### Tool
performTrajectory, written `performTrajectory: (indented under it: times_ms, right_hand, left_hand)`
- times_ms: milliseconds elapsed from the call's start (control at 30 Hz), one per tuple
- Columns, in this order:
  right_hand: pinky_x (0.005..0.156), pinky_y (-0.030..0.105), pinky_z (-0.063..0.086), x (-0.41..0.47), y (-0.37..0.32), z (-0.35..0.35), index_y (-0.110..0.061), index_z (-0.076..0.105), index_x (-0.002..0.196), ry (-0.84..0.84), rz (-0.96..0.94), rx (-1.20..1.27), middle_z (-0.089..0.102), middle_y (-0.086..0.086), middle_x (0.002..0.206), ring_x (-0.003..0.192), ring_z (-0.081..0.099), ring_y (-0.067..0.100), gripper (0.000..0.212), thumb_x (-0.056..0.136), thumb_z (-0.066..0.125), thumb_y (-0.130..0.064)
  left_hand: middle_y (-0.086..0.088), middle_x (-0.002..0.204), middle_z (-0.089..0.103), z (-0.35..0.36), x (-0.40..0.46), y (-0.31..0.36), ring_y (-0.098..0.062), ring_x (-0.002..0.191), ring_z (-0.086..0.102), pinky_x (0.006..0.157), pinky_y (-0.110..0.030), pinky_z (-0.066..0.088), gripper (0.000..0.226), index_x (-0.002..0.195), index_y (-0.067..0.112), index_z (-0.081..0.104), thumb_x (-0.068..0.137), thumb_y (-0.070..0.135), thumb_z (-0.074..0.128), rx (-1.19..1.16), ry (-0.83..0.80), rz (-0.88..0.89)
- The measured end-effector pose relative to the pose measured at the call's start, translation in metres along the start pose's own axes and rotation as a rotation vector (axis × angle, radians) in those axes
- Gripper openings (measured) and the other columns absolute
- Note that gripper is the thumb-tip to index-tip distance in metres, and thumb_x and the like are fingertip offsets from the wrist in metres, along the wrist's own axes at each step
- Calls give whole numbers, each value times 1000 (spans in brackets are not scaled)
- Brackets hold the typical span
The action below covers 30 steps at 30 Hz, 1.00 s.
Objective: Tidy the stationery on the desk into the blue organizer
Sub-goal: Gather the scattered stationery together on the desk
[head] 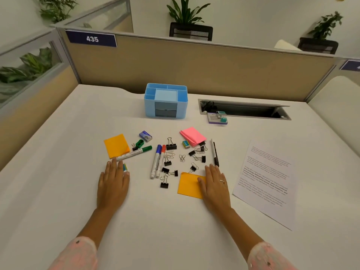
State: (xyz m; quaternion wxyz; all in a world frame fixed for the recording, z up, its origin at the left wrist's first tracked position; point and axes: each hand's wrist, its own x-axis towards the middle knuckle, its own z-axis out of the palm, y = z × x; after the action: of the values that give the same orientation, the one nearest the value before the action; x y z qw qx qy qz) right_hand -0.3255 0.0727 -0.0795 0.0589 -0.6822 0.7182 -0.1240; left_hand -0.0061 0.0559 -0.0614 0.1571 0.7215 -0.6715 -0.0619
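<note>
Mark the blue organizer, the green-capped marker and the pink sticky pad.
blue organizer (150, 107): head view, left part of its front wall.
green-capped marker (134, 152): head view, middle of the white barrel.
pink sticky pad (192, 136): head view, centre of the top sheet.

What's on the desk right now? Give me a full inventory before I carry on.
organizer: one, blue, back centre of desk, nothing visible in it.
markers: three, white with green, blue, red caps, centre-left.
pen: one, black and white, right of the clips.
sticky pads: two orange, one pink.
binder clips: about ten, black, scattered centre.
paper clips: several, silver, among the binder clips.
sharpener: one, green.
small boxes: two, near the pads; contents unreadable.
printed sheet: one, white, right.
left hand: flat on desk, over a small item.
right hand: flat, thumb on orange pad.
</note>
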Motion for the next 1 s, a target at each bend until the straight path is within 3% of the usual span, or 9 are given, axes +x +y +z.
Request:
performTrajectory:
  times_ms: [167, 367, 667, 767, 867, 1000]
  right_hand:
    - [117, 36, 5, 5, -4, 3, -18, 16, 149, -34, -72, 21, 15, 4, 158, 146, 9, 20, 73, 90, 11, -61]
    - [117, 42, 5, 22, -31, 10, -25, 5, 150, -102, -187, 29, 2, 1, 159, 146, -1, 23, 87, 81, 6, -78]
    - [113, 50, -11, 66, -95, 32, -31, 0, 149, -135, -11, 88, -9, 6, 159, 144, -15, 28, 99, 69, 4, -89]
    - [113, 51, -12, 77, -116, 36, -37, -4, 147, -133, 2, 95, -11, 7, 158, 144, -18, 28, 94, 69, 3, -89]
    - [114, 51, -10, 88, -140, 43, -38, 4, 147, -138, -16, 46, -7, 7, 159, 144, -16, 27, 93, 70, -1, -88]
    - [114, 46, -10, 96, -168, 54, -32, 11, 148, -132, -66, -7, -3, 3, 159, 146, -11, 22, 90, 75, 0, -84]
  left_hand:
    - [-12, 155, 19, 2, 5, -1, -32, 142, 19, 109, -53, 26, 66, 145, 8, 29, 89, 45, 27, -21, 2, -9]
    - [-9, 156, 14, 5, 19, -3, -33, 143, 13, 108, -58, 21, 80, 147, 15, 24, 83, 62, 17, -10, 28, -61]
    - [-5, 157, 15, 15, 79, -18, -32, 144, 6, 104, -70, 14, 70, 145, 21, 28, 87, 60, 26, -29, 29, -122]
    - [1, 158, 12, 19, 97, -21, -26, 145, 2, 105, -68, 7, 67, 146, 29, 24, 89, 65, 24, -31, -19, -49]
    - [6, 156, 20, 19, 109, -29, -18, 144, 11, 108, -61, 5, 69, 143, 34, 31, 85, 69, 14, 8, -77, 78]
    - [4, 153, 28, 17, 119, -44, -17, 143, 19, 111, -52, 10, 69, 140, 29, 39, 85, 62, 15, -53, -77, 197]
